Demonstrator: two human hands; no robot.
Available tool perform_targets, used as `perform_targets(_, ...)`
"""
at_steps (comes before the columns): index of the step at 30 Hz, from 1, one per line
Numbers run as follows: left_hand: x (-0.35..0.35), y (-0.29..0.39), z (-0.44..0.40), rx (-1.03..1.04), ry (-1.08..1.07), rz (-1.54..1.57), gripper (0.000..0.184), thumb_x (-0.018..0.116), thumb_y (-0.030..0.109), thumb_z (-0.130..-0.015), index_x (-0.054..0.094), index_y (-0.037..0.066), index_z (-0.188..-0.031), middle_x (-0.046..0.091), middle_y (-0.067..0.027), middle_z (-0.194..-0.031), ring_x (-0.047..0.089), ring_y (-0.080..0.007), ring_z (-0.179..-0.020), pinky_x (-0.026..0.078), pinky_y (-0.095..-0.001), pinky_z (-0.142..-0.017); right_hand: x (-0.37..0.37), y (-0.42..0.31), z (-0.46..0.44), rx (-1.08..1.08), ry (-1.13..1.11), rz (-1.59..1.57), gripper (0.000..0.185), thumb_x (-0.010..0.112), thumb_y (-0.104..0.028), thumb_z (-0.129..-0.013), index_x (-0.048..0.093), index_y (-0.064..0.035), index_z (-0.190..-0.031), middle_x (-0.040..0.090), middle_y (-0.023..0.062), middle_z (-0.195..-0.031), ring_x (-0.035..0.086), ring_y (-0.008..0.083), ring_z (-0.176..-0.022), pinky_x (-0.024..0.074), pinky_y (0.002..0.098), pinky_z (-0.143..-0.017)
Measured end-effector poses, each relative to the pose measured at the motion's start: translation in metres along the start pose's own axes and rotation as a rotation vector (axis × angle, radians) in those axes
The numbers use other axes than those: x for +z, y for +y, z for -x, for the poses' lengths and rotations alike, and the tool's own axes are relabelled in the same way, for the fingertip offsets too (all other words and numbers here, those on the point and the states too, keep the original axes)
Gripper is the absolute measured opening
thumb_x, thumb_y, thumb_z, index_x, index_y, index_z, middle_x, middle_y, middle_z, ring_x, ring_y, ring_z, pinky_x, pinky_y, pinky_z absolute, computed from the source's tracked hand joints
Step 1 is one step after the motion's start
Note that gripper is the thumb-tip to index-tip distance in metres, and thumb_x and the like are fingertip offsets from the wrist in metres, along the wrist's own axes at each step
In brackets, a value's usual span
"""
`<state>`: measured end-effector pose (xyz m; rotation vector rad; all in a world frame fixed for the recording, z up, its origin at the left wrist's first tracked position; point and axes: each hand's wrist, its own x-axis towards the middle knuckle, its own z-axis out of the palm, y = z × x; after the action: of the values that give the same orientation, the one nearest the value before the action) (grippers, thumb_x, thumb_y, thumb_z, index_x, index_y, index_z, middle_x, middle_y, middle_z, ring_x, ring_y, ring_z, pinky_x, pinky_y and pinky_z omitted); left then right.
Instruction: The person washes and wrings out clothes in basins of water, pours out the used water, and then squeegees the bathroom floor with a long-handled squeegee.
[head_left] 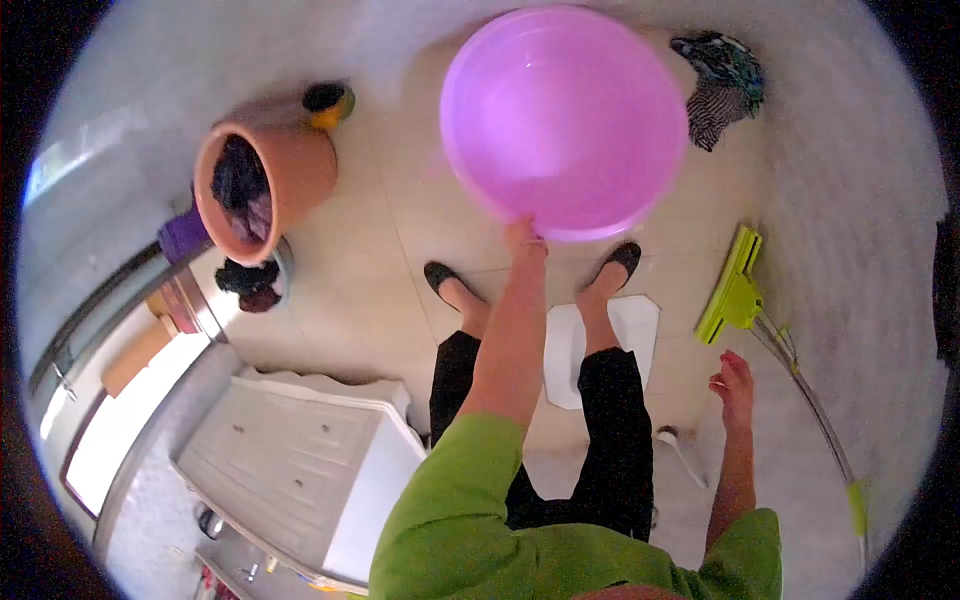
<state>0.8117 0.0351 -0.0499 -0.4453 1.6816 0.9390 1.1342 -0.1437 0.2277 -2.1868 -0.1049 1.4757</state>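
A large round pink basin (pixel 565 120) is at the top centre, its wide inside facing me. My left hand (pixel 525 235) grips its lower rim, the arm stretched forward. My right hand (pixel 734 385) hangs at my right side with its fingers loosely curled and apart, holding nothing. Just above that hand is the green head of a mop (pixel 735 288), and they do not touch. Patterned cloth (pixel 720 85) lies on the floor to the right of the basin.
An orange bucket (pixel 300 170) with dark clothes stands at the left, with more dark cloth (pixel 250 285) beside it. A white squat toilet (pixel 630 325) lies between my feet. At the lower left is a white cabinet (pixel 290 450). A white brush (pixel 683 455) stands behind my right leg.
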Motion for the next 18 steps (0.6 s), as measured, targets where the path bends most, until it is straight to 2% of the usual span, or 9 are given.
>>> perform_targets(2, 0.004, 0.004, 0.011, -0.069, 0.030, -0.081, 0.017, 0.056, 0.018, -0.070, 0.056, 0.006, -0.083, 0.052, -0.0070, -0.071, 0.051, -0.0178, -0.060, 0.042, -0.0295, -0.052, 0.017, -0.011, 0.005, 0.027, -0.009, 0.094, 0.034, 0.054, -0.025, -0.079, 0.047, -0.0077, -0.108, 0.051, 0.0002, -0.094, 0.051, 0.0094, -0.068, 0.0440, 0.0226, -0.059)
perform_targets(4, 0.003, -0.008, -0.024, 0.001, 0.042, -0.200, 0.021, 0.054, 0.019, -0.072, 0.055, 0.005, -0.087, 0.053, -0.0088, -0.081, 0.052, -0.0192, -0.069, 0.042, -0.0316, -0.061, 0.043, -0.020, 0.007, 0.073, -0.036, 0.161, 0.036, 0.058, -0.024, -0.077, 0.048, -0.0058, -0.107, 0.053, 0.0030, -0.094, 0.052, 0.0114, -0.069, 0.0444, 0.0252, -0.063)
perform_targets(6, -0.015, 0.007, -0.036, 0.083, 0.066, -0.321, 0.025, 0.052, 0.021, -0.074, 0.055, 0.003, -0.092, 0.054, -0.0107, -0.090, 0.052, -0.0206, -0.079, 0.042, -0.0338, -0.070, 0.070, -0.028, 0.008, 0.037, -0.091, 0.208, 0.035, 0.056, -0.024, -0.078, 0.048, -0.0065, -0.107, 0.052, 0.0019, -0.094, 0.051, 0.0103, -0.068, 0.0442, 0.0244, -0.062)
perform_targets(10, -0.082, 0.125, 0.010, 0.287, -0.012, -0.509, 0.036, 0.050, 0.027, -0.075, 0.053, -0.001, -0.097, 0.051, -0.0179, -0.102, 0.050, -0.0245, -0.086, 0.038, -0.0343, -0.078, 0.152, -0.061, 0.027, -0.122, -0.226, 0.416, 0.033, 0.054, -0.024, -0.080, 0.048, -0.0057, -0.106, 0.052, 0.0022, -0.093, 0.051, 0.0098, -0.067, 0.0439, 0.0238, -0.062)
perform_targets(12, -0.126, 0.181, 0.037, 0.353, 0.025, -0.416, 0.038, 0.048, 0.029, -0.076, 0.053, -0.003, -0.097, 0.053, -0.0190, -0.100, 0.049, -0.0249, -0.086, 0.037, -0.0341, -0.079, 0.199, -0.077, 0.041, -0.181, -0.310, 0.440, 0.033, 0.054, -0.023, -0.080, 0.048, -0.0047, -0.106, 0.052, 0.0029, -0.092, 0.051, 0.0101, -0.068, 0.0438, 0.0237, -0.062)
perform_targets(13, -0.150, 0.208, 0.048, 0.369, 0.078, -0.271, 0.039, 0.047, 0.030, -0.076, 0.054, -0.003, -0.096, 0.054, -0.0184, -0.096, 0.049, -0.0244, -0.084, 0.037, -0.0338, -0.078, 0.221, -0.084, 0.048, -0.231, -0.375, 0.448, 0.033, 0.054, -0.023, -0.080, 0.048, -0.0037, -0.106, 0.052, 0.0035, -0.091, 0.051, 0.0104, -0.069, 0.0436, 0.0236, -0.063)
perform_targets(15, -0.213, 0.252, 0.037, 0.470, 0.170, -0.495, 0.037, 0.048, 0.030, -0.077, 0.055, -0.003, -0.093, 0.057, -0.0111, -0.088, 0.048, -0.0191, -0.081, 0.037, -0.0329, -0.075, 0.265, -0.090, 0.056, -0.278, -0.439, 0.436, 0.032, 0.054, -0.019, -0.079, 0.048, -0.0018, -0.106, 0.053, 0.0049, -0.090, 0.051, 0.0104, -0.069, 0.0442, 0.0236, -0.062)
perform_targets(17, -0.253, 0.297, 0.054, 0.394, 0.240, -0.300, 0.036, 0.049, 0.029, -0.077, 0.055, -0.003, -0.091, 0.056, -0.0069, -0.086, 0.047, -0.0168, -0.080, 0.037, -0.0318, -0.073, 0.308, -0.098, 0.064, -0.365, -0.516, 0.473, 0.031, 0.054, -0.016, -0.078, 0.049, 0.0007, -0.104, 0.054, 0.0062, -0.086, 0.051, 0.0102, -0.067, 0.0442, 0.0235, -0.060)
perform_targets(18, -0.273, 0.317, 0.052, 0.428, 0.281, -0.311, 0.035, 0.049, 0.028, -0.077, 0.055, -0.003, -0.091, 0.056, -0.0078, -0.085, 0.046, -0.0174, -0.079, 0.037, -0.0313, -0.073, 0.332, -0.101, 0.066, -0.424, -0.539, 0.521, 0.030, 0.053, -0.016, -0.078, 0.050, 0.0013, -0.103, 0.055, 0.0060, -0.083, 0.051, 0.0100, -0.065, 0.0436, 0.0234, -0.058)
